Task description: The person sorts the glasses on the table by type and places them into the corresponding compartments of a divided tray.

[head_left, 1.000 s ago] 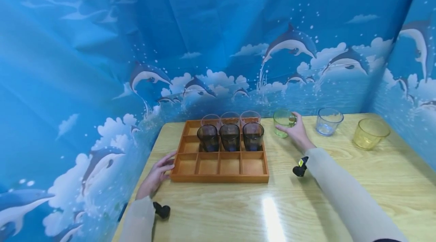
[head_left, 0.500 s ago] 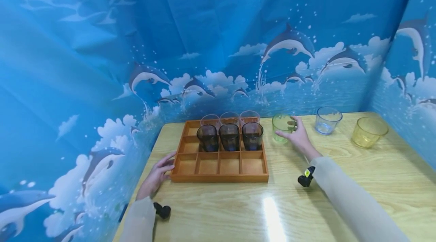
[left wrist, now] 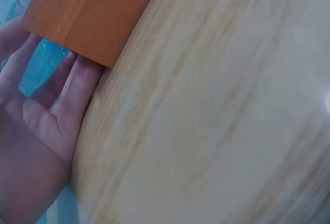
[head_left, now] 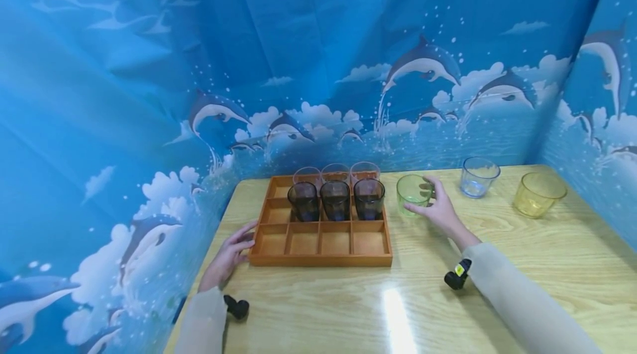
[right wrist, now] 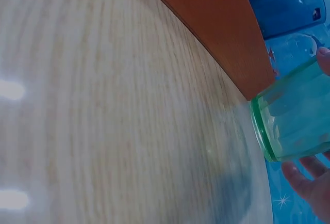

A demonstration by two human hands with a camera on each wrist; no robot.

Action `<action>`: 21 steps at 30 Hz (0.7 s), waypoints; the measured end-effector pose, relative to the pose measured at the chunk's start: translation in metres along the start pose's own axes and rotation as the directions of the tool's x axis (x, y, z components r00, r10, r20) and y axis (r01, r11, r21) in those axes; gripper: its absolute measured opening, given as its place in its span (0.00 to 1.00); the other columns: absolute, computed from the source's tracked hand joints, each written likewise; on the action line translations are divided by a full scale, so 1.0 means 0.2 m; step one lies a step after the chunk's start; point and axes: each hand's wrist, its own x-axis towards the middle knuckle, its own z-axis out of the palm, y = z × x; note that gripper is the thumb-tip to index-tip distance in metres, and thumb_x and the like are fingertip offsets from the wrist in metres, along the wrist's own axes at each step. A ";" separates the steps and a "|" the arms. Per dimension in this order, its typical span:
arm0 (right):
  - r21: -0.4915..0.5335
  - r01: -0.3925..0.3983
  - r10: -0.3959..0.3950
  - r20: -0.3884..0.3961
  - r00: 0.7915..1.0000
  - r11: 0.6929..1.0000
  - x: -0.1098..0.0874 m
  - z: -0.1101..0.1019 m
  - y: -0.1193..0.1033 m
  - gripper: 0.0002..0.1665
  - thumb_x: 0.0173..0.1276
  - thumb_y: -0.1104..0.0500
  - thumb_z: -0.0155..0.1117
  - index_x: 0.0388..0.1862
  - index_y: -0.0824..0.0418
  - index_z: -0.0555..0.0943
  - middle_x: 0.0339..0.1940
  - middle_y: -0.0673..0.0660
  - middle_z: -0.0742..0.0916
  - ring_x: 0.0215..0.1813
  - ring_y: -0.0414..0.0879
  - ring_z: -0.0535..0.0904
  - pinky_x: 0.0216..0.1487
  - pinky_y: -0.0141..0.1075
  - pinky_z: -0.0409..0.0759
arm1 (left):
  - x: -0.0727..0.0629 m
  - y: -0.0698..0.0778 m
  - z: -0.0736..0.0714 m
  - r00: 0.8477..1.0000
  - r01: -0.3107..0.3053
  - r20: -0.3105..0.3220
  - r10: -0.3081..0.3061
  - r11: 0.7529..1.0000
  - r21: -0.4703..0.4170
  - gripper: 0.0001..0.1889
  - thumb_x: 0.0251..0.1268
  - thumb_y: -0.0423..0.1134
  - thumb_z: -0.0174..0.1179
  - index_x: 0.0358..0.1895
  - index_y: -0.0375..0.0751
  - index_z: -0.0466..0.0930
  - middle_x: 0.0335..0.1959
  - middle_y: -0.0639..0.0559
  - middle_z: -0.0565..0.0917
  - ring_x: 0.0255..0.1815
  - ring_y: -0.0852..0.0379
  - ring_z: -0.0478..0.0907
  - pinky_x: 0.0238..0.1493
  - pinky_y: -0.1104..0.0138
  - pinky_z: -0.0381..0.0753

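Observation:
My right hand holds a green glass cup upright, with thumb and fingers on its sides. In the right wrist view the green cup is just off the corner of a wooden tray. My left hand rests its fingers along the left side of the divided wooden tray. From the left wrist, the hand has fairly straight fingers at the tray's corner. Three dark glass cups stand in the tray's middle row, with three clear pinkish cups behind them.
A blue glass cup and a yellow glass cup stand on the wooden table at the back right. A blue dolphin-print curtain hangs behind the table and along its sides.
My right hand has brought the green cup nearer to me, down and slightly left in the head view. The left hand and the tray stay put.

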 end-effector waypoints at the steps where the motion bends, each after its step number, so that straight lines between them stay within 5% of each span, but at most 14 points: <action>1: 0.000 -0.004 0.004 -0.001 1.000 1.000 -0.02 0.00 -0.03 0.59 0.50 0.43 0.73 0.72 0.58 0.51 0.60 0.66 0.69 0.56 0.60 0.66 0.46 0.50 0.73 | 0.00 0.00 0.00 1.000 -0.001 0.001 0.001 1.000 -0.001 0.30 0.67 0.36 0.53 0.71 0.47 0.56 0.69 0.44 0.56 0.65 0.45 0.54 0.47 0.58 0.72; 21: 0.026 0.033 -0.035 0.071 0.997 0.999 -0.22 -0.02 -0.19 0.53 0.51 0.53 0.75 0.70 0.60 0.55 0.58 0.64 0.72 0.55 0.58 0.70 0.50 0.50 0.69 | 0.06 -0.09 -0.03 0.998 -0.031 -0.046 0.032 0.999 0.022 0.30 0.65 0.40 0.55 0.70 0.53 0.60 0.68 0.46 0.58 0.65 0.46 0.56 0.47 0.58 0.71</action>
